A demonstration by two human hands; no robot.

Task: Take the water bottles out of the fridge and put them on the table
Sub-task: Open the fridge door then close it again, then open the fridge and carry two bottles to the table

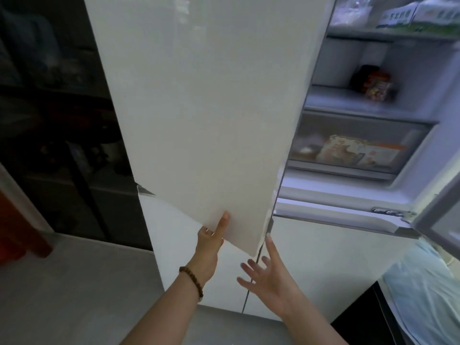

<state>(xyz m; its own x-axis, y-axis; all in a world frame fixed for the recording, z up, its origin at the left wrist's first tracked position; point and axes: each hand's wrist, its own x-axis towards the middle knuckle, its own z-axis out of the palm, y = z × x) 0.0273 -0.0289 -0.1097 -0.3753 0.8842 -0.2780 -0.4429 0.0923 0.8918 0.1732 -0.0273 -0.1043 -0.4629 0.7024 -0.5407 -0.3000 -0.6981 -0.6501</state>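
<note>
Head view: I have the left hand [209, 242] pinching the bottom edge of the left door [199, 95], thumb flat on its front and the other fingers hidden behind the edge, while the right hand [268, 277] hangs spread and holding nothing just under that door's lower corner; whether its forefinger touches the corner I cannot tell. The right door [438, 220] stands open at the far right, and inside I see cartons [398, 16] up top, a jar [375, 85] on a shelf and a drawer [348, 150] with packets, but no water bottles anywhere; I judge they sit behind the left door or in its racks, and the table is out of sight. My worries from here are these. The grip is only a thumb-and-finger hold on a smooth, handle-less edge, so it could slip and let the door swing back shut. The spread right hand lies close to the seam and the door's corner, so a door swinging back could catch those fingers. If bottles stand in the door racks, a sharp pull could rock them over. The frame is blurred and the room dim, so I could also mistake another container for a bottle when I reach in
</note>
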